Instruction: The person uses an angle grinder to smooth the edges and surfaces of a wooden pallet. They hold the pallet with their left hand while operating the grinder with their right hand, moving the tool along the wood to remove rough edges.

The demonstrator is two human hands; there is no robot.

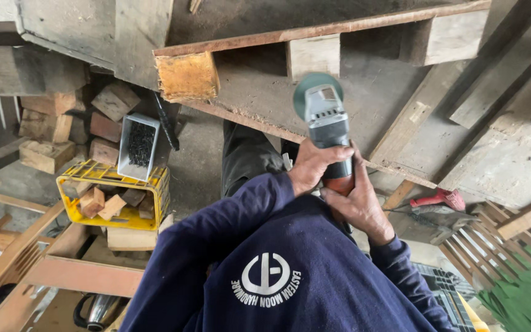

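Observation:
I hold a grey angle grinder (329,129) with a round green guard at its head, pointing away from my chest. My left hand (312,167) is wrapped around the grinder's body from the left. My right hand (359,206) grips its orange rear handle just behind. The grinder's head lies in front of a weathered wooden pallet (394,92), close to one of its pale blocks (313,55). Whether the disc touches the wood I cannot tell. My navy sleeves and sweater fill the bottom of the view.
A yellow wire crate (155,190) holds wood offcuts at left, with a white box of dark screws (137,142) behind it. Stacked wood blocks (49,132) stand further left. A red-handled tool (439,200) lies at right. Wooden frames (44,264) sit lower left.

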